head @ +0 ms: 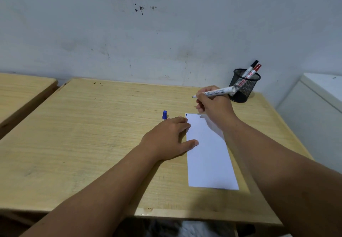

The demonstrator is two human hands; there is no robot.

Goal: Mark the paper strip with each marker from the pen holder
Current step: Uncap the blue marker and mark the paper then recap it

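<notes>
We keep our left hand (169,136) flat on the table (92,135), open, with the thumb and fingertips pressing the left edge of the paper strip (209,155). That way the paper will not slide when we draw on it. The hand holds nothing.

Our right hand (214,105) is closed around the blue marker (216,92). It hangs just past the far end of the paper, with the wrist bent and the arm reaching over the paper's right side. The marker lies almost sideways, its tip pointing left and lifted off the paper. A tiny blue mark (186,114) sits at the paper's far left corner, so we think the blue one has done its job.

The blue cap (164,114) stands just left of the paper's far end, easy to grab. The pen holder (242,87) is beyond the paper, to the right, with a black marker (250,68) and a red marker (256,69) waiting inside.
</notes>
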